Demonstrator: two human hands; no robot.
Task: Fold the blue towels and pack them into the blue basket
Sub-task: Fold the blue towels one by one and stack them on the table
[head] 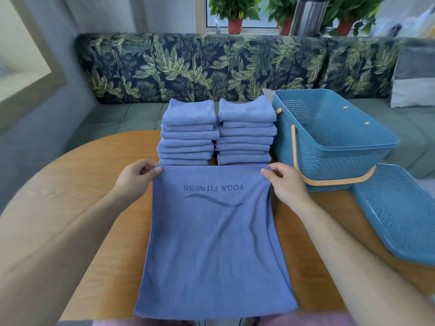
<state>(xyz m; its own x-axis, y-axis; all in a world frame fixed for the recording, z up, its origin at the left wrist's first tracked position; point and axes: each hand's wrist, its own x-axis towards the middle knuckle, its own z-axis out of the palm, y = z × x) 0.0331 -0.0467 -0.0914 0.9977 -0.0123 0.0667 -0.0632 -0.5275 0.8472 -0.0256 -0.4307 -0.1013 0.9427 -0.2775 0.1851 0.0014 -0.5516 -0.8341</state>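
Hands [135, 176] [286, 182] pinch towel [211, 243]; basket [329, 164] open, lid [400, 208] beside.

Blue towel [215, 243] pinched by both hands

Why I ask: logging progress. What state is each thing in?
Spread towel: unfolded, flat on table.
Left hand: pinches its far left corner.
Right hand: pinches its far right corner.
Left stack: folded, unpacked.
Right stack: folded, unpacked.
Basket: upright, empty, handle down.
Lid: off, beside basket.
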